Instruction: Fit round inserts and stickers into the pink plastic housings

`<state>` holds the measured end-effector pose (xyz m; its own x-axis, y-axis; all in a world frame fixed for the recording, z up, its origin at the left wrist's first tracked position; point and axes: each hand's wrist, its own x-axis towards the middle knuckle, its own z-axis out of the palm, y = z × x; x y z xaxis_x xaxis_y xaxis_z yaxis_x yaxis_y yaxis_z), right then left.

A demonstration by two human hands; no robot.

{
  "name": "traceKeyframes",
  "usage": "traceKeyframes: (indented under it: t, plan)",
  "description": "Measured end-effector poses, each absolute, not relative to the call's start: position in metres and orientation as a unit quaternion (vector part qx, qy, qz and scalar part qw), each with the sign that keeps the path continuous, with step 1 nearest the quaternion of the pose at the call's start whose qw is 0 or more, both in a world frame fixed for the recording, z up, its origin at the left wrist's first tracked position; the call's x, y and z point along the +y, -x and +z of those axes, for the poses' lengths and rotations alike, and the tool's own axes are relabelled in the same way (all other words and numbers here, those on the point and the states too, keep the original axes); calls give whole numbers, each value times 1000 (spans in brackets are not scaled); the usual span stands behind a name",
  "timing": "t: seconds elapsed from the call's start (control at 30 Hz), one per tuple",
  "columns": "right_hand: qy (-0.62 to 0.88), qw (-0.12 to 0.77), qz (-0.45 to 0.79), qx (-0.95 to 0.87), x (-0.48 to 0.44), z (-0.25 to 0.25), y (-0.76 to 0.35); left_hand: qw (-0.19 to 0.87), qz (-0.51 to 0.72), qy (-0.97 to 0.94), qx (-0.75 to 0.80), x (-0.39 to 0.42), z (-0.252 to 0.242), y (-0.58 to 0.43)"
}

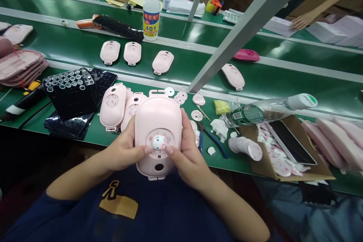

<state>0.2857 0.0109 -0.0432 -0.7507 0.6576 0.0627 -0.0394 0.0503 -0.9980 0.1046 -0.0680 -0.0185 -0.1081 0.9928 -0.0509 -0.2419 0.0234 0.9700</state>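
Observation:
A pink plastic case (159, 115) with a strap slot at each end is held up between both hands. My left hand (124, 149) grips its left side, thumb on the front by the round recess. My right hand (190, 155) wraps its right side, thumb tip against the white cat-face piece (158, 142) in that recess. The cat face has a pink bow. Just behind the left hand lie similar pink cases (112, 107) with printed round discs. Beside the right hand are blue-handled pliers (214, 141) and loose round stickers (181, 97).
Black sheets with clear round dots (69, 90) lie left. A glue bottle (151, 19) stands behind; a clear bottle (255, 115) lies right, near a carton (317, 170) of cat-face pieces. A slanted metal post (241, 22) crosses the line. A co-worker's hand (303, 20) touches white boxes.

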Motion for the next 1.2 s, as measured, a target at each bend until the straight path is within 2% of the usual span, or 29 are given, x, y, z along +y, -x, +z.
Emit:
traceKeyframes:
  t: [0.47,0.8,1.07,1.2]
  plan:
    - [231,307,682,-622,6,-42,-278,537,573,-374,494,-67,-13,-109]
    - [202,449,696,-522,3,-35,-271,501,524,-502,471,-73,-21,-105]
    - [182,460,713,-496,0,-33,-270,424,513,-547,508,-73,-26,-110]
    - [181,461,723,-483,0,-34,-270,421,513,-546,511,-73,-30,-109]
